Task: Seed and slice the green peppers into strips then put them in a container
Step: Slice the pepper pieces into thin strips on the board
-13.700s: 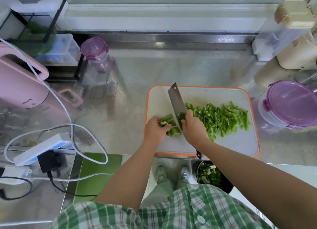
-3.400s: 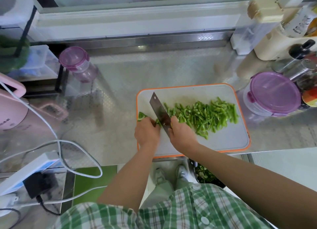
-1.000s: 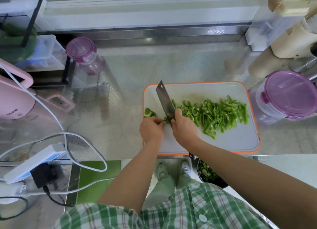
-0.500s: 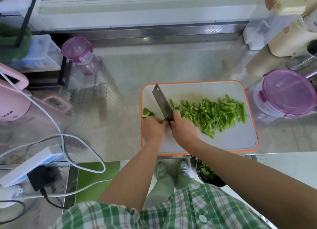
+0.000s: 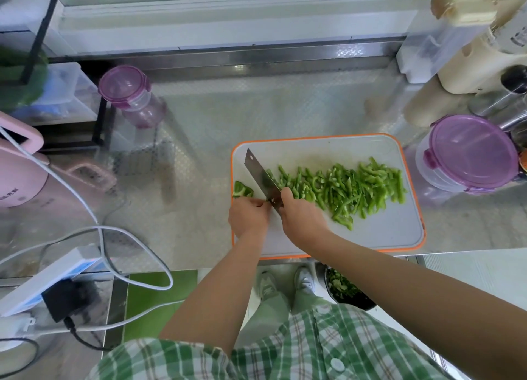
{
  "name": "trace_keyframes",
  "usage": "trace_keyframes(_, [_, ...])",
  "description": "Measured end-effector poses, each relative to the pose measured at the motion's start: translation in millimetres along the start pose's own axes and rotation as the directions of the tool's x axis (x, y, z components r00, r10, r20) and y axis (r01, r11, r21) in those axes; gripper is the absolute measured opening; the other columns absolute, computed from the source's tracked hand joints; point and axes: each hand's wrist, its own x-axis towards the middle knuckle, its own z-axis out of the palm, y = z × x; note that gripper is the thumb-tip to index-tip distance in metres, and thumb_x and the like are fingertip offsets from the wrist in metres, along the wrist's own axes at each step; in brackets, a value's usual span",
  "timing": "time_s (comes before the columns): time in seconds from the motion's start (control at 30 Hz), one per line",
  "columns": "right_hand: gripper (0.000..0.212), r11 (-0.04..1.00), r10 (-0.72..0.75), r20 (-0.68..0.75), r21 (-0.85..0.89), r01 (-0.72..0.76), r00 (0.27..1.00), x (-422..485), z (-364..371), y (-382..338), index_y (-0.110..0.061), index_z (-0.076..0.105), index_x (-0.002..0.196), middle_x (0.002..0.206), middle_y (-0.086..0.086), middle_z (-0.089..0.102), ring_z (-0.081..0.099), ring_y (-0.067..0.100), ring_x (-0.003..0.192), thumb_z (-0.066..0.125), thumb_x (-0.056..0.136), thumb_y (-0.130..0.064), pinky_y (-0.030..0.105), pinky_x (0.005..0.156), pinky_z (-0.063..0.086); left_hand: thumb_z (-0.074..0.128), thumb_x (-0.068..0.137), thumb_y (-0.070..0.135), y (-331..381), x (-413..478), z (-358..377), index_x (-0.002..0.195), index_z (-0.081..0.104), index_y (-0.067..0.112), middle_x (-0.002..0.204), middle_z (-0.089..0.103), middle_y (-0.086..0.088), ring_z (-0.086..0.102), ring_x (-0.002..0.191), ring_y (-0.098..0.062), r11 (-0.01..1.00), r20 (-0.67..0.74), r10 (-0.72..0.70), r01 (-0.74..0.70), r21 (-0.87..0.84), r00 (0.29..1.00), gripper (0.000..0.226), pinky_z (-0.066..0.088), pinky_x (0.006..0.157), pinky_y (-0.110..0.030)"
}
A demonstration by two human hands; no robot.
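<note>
The right hand (image 5: 302, 217) grips the handle of the cleaver (image 5: 261, 177), blade down on the cutting board (image 5: 385, 237). The left hand (image 5: 249, 217) is curled beside the blade, with a pepper piece (image 5: 242, 190) at its fingertips; whether it holds it I cannot tell. Pepper strips (image 5: 348, 191) are heaped to the right of the cleaver. A purple-lidded container (image 5: 470, 154) stands on the worktop (image 5: 256, 108) to the right of the board.

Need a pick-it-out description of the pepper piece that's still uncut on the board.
Find the white cutting board with the orange rim on the steel counter. At its left edge, left of the cleaver blade and just beyond the left hand, lies one green pepper chunk. Unlike the thin strips piled right of the blade, it is a single broad, curled piece.
</note>
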Motion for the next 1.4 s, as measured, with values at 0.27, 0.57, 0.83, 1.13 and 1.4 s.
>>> trace_keyframes(0.27, [0.014, 1.000, 0.016, -0.007, -0.013, -0.016, 1.000, 7.9, 4.4, -5.0, -0.010, 0.033, 0.110, 0.068, 0.002, 0.045, 0.046, 0.029, 0.056, 0.039, 0.097, -0.009, 0.033, 0.047, 0.030, 0.072, 0.081, 0.022, -0.7, 0.9, 1.2, 0.084, 0.078, 0.014, 0.087, 0.076, -0.005, 0.068, 0.086, -0.026, 1.000, -0.010, 0.009, -0.009, -0.003, 1.000, 0.010, 0.038, 0.065, -0.024])
trace_keyframes(0.57, [0.015, 0.980, 0.022, -0.080, 0.197, -0.005, 0.997, 4.1, -4.7, 11.3, -0.006, 0.035, 0.107, 0.072, 0.007, 0.049, 0.044, 0.029, 0.058, 0.041, 0.099, -0.017, 0.032, 0.045, 0.026, 0.075, 0.084, 0.027, -2.8, 1.7, 2.1, 0.093, 0.078, 0.014, 0.095, 0.076, -0.003, 0.069, 0.092, -0.022, 1.000, -0.002, 0.027, -0.027, 0.014, 1.000, 0.016, 0.045, 0.073, -0.024])
trace_keyframes(0.83, [0.011, 0.980, -0.029, -0.057, 0.194, 0.040, 0.998, -1.3, -2.9, 4.7, -0.010, 0.033, 0.103, 0.066, 0.003, 0.045, 0.043, 0.028, 0.058, 0.040, 0.099, -0.017, 0.033, 0.047, 0.025, 0.059, 0.091, 0.031, -4.6, -1.3, -17.4, 0.091, 0.066, 0.019, 0.089, 0.068, 0.000, 0.063, 0.081, -0.023, 0.960, -0.211, 0.246, -0.208, 0.190, 0.946, 0.014, 0.048, 0.069, -0.034])
trace_keyframes(1.13, [0.012, 0.974, 0.109, -0.087, 0.210, -0.089, 0.990, 4.5, -2.4, 19.2, -0.006, 0.035, 0.102, 0.069, 0.005, 0.047, 0.046, 0.027, 0.057, 0.040, 0.100, -0.016, 0.031, 0.045, 0.027, 0.062, 0.092, 0.028, -21.4, 23.8, -26.2, 0.112, 0.063, 0.012, 0.111, 0.058, -0.013, 0.060, 0.097, -0.031, 0.986, -0.147, 0.106, -0.085, 0.141, 0.983, 0.026, 0.042, 0.080, -0.032])
trace_keyframes(1.4, [0.013, 0.963, -0.026, -0.069, 0.267, 0.044, 0.997, 7.2, -6.5, 15.6, -0.012, 0.031, 0.093, 0.060, 0.001, 0.044, 0.042, 0.022, 0.047, 0.042, 0.098, -0.016, 0.030, 0.042, 0.025, 0.070, 0.086, 0.024, -10.9, 17.6, -17.7, 0.103, 0.066, 0.016, 0.100, 0.068, -0.006, 0.064, 0.094, -0.026, 0.967, -0.069, 0.225, -0.214, 0.138, 0.972, 0.020, 0.045, 0.082, -0.034])
